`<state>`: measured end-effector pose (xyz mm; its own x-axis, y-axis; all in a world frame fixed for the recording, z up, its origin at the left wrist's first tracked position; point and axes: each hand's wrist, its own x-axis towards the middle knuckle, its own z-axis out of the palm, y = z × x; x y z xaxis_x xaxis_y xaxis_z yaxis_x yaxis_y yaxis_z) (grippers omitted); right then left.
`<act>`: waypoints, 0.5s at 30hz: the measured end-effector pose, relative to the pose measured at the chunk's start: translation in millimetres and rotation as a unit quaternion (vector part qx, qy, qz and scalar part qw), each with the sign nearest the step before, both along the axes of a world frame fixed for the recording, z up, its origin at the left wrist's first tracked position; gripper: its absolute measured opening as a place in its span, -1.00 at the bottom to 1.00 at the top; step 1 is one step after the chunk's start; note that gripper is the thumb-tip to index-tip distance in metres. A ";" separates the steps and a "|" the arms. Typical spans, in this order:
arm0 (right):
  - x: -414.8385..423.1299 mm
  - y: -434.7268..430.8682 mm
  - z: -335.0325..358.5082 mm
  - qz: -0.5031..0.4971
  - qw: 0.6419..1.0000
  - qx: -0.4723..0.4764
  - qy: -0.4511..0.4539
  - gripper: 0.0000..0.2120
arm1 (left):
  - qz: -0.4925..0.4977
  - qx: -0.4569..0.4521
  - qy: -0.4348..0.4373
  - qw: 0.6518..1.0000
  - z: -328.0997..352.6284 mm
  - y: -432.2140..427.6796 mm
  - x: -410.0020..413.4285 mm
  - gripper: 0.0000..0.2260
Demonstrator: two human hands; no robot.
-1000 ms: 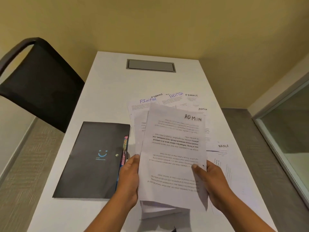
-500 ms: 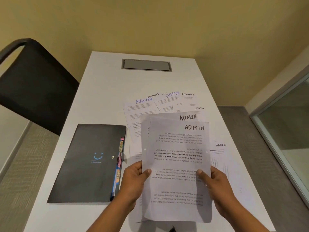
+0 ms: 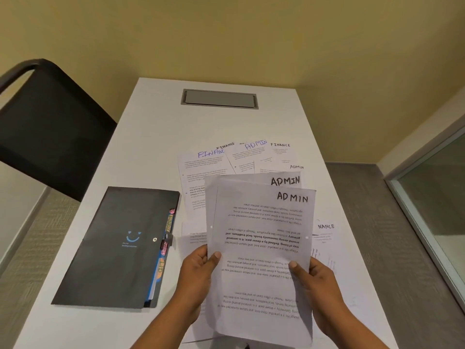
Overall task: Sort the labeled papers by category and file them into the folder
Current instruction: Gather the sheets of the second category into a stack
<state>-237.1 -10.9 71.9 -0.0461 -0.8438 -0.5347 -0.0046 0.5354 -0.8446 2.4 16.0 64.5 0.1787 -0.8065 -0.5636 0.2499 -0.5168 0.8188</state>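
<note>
A second sheet (image 3: 251, 181) now peeks out behind the ADMIN sheet (image 3: 264, 248), unlike a second ago. The left hand (image 3: 198, 275) and right hand (image 3: 320, 285) grip the pair's side edges, fingers curled, above the desk (image 3: 156, 137). The folder (image 3: 113, 248) lies closed at left. The pair hides part of the loose papers (image 3: 206, 167) beyond.

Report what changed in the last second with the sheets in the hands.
A second ADMIN sheet now peeks out above the front ADMIN sheet; a second ago only the front one showed. The left hand has brought its thumb onto the sheet's face. The right hand grips the right edge as before. The black folder stays closed; the loose papers lie unchanged.
</note>
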 end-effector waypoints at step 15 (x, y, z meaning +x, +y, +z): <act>-32.7 -98.6 -22.4 0.025 0.997 0.012 0.067 -0.73 | 0.142 0.020 -0.048 0.989 -15.6 -35.4 -14.7 -0.81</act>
<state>-269.8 -109.5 49.5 -0.0765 -0.8344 -0.5459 -0.1441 0.5510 -0.8220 -12.3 -19.4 48.9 0.4488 -0.6935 -0.5636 0.3118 -0.4696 0.8260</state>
